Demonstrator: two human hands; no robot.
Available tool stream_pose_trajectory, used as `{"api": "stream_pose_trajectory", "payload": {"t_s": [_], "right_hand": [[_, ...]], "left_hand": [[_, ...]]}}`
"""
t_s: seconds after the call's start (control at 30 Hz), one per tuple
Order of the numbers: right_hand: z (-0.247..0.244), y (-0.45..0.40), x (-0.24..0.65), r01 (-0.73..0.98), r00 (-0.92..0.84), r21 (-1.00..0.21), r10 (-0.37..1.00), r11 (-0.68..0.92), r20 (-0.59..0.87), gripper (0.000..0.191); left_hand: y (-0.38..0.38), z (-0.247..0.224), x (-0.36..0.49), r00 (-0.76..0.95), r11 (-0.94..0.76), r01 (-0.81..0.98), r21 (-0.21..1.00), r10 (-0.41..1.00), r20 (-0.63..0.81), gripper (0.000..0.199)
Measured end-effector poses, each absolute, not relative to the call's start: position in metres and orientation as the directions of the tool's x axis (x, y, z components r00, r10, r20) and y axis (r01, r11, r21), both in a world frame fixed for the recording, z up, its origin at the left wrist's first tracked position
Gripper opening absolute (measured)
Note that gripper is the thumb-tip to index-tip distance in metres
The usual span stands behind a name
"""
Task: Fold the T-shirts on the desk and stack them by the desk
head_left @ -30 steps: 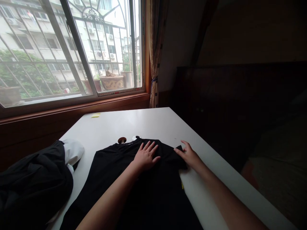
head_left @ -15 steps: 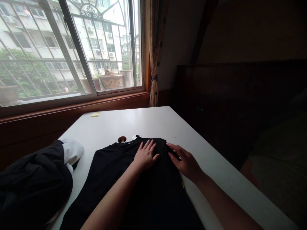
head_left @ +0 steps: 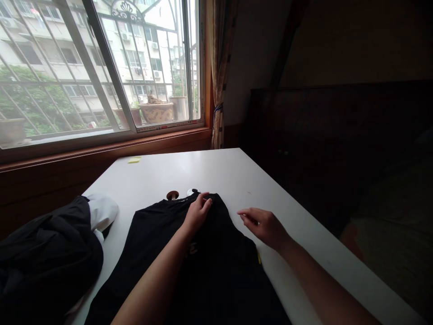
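Observation:
A black shirt [head_left: 223, 271] lies spread on the white table [head_left: 216, 169], its neckline facing the window and a small pale print partly showing beside my left forearm. My left hand [head_left: 198, 211] is at the shirt's right shoulder, close to the collar, with thumb and fingers drawn together on the cloth; the fingertips are partly hidden. Just off the shirt's right edge, my right hand [head_left: 265, 225] hovers over bare table. Its fingers are bent and closed towards the thumb, with nothing visible in them. A small yellow bit [head_left: 259, 257] shows at the shirt's right side.
Dark clothing [head_left: 50, 253] is heaped on the left, with a white cloth [head_left: 103, 212] beside it. Beyond the collar are a round hole [head_left: 172, 195] and a whitish disc [head_left: 192, 191]. A yellow note [head_left: 134, 160] lies near the far edge, below the window.
My left hand has gone from lying flat to fingers drawn together, nearer the collar. My right hand has come away from the shirt, whose right shoulder edge now sits further left.

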State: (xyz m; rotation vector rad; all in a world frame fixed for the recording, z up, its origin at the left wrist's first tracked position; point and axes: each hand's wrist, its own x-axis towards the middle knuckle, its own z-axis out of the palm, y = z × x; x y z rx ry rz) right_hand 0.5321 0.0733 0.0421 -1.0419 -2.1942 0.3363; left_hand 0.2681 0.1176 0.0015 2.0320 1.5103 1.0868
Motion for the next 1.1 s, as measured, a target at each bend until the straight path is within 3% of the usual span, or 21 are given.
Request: {"api": "stream_pose_trajectory", "payload": {"t_s": [0.2,0.43,0.67,0.87,0.97,1.1], "right_hand": [[0.053,0.077,0.546,0.564,-0.593,-0.618,0.79,0.547,0.158,0.017],[0.046,0.08,0.552,0.57,-0.661,-0.725,0.74,0.387,-0.125,0.021],[0.04,0.083,0.553,0.577,-0.668,-0.717,0.731,0.39,-0.14,0.018],[0.048,0.082,0.548,0.578,-0.646,-0.664,0.763,0.475,-0.017,0.021],[0.054,0.074,0.542,0.544,-0.673,-0.685,0.74,0.486,-0.009,0.016],[0.057,0.063,0.537,0.567,-0.713,-0.685,0.689,0.458,-0.129,0.014]], "left_hand": [[0.115,-0.001,0.27,0.135,-0.354,0.599,0.718,0.929,0.345,0.057],[0.119,-0.005,0.267,0.085,-0.348,0.614,0.708,0.921,0.379,0.053],[0.107,0.005,0.274,0.191,-0.456,0.684,0.57,0.865,0.463,0.052],[0.097,0.009,0.287,0.529,-0.673,0.65,0.353,0.735,0.425,0.038],[0.098,0.002,0.29,0.545,-0.656,0.664,0.358,0.753,0.369,0.041],[0.103,-0.002,0.286,0.513,-0.625,0.668,0.404,0.78,0.358,0.044]]}}
